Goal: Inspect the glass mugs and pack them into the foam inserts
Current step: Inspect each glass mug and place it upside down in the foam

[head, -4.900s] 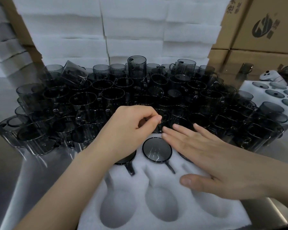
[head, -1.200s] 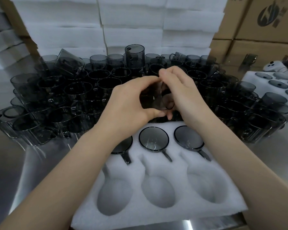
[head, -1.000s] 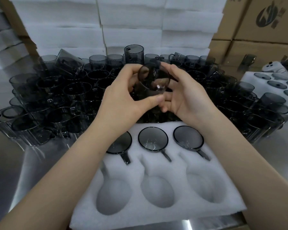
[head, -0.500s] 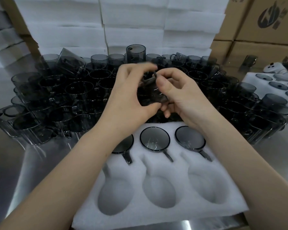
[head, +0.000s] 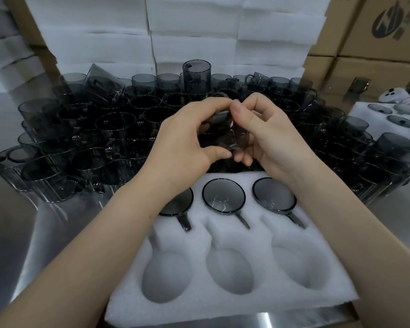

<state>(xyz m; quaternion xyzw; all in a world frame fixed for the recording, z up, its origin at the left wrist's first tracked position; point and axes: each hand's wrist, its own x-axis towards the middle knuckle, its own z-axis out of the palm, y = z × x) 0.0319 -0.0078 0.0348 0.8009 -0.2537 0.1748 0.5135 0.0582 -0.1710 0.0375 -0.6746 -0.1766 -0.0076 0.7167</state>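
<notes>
A smoky grey glass mug (head: 224,132) is held in the air between both hands, above the far edge of the white foam insert (head: 223,235). My left hand (head: 185,140) grips it from the left, thumb under it. My right hand (head: 263,133) pinches it from the right with thumb on top. Three mugs sit upside down in the insert's far row: one partly hidden under my left wrist (head: 178,204), one in the middle (head: 223,195), one on the right (head: 273,194). The three near pockets hold nothing.
Several loose grey mugs (head: 100,129) crowd the steel table (head: 40,233) beyond the insert. Stacked white foam sheets (head: 194,31) rise behind them. Cardboard boxes (head: 376,43) stand at the right, with another filled foam insert (head: 388,117) in front.
Since five seconds ago a third mug sits in the far row and both hands have lifted another mug. Over the last second they have turned it between them at about the same spot.
</notes>
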